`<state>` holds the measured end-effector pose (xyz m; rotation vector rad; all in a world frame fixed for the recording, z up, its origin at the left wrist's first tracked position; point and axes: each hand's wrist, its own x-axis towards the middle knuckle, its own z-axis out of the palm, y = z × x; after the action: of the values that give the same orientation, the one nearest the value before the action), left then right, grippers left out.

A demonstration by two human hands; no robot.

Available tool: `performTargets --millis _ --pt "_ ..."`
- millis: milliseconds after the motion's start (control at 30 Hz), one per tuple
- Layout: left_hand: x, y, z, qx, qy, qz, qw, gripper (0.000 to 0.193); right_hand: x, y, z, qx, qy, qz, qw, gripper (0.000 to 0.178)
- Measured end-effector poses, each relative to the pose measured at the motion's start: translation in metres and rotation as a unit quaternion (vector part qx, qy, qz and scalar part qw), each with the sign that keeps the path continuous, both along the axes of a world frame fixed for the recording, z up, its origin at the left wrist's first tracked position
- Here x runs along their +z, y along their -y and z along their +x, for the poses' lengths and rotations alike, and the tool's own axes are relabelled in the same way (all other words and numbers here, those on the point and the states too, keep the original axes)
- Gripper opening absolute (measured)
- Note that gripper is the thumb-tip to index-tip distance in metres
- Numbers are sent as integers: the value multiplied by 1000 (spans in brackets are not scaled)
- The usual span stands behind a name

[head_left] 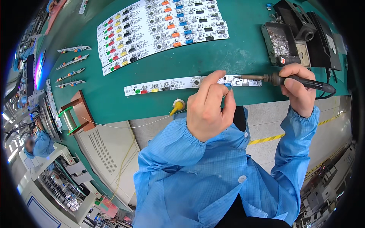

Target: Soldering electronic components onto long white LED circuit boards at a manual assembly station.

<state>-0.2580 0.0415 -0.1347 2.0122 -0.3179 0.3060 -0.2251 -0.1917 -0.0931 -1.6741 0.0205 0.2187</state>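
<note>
Partly beneath curled left hand (209,110), grasp unclear, and near right hand (299,91) around soldering iron (275,79): circuit strip (178,83).

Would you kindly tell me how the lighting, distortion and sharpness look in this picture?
Head view: fisheye distortion visibly bows the table and black fills the corners; head view: a bluish glow at left looks nearly washed out; head view: the near board and iron look fairly sharp, while a distant person at far left appears blurred.

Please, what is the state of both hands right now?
Left hand: curled over the board; whether it holds anything cannot be told.
Right hand: closed, holding the soldering iron.
</note>
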Motion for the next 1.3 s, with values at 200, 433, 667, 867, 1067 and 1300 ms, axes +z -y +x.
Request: performTargets --millis 200,433,667,867,1067,1300 --pt "-2 0 0 -4 -3 -2 1000 16 3 -6 2 -8 -6 20 1000 21" --pt "-2 0 0 -5 8 8 1000 16 -1 -1 4 1 -33 13 999 27" --pt "-1 0 0 -9 -1 5 1000 16 -2 0 4 -1 -32 16 999 27" --pt "-1 -1 -1 -10 0 6 1000 16 -3 -1 3 -7 -23 19 1000 27" --pt "-3 0 -1 -12 3 8 1000 15 -3 -1 2 -9 -21 19 1000 26" --pt "-1 -1 -1 -18 0 9 1000 15 -2 -1 0 0 2 44 999 21"
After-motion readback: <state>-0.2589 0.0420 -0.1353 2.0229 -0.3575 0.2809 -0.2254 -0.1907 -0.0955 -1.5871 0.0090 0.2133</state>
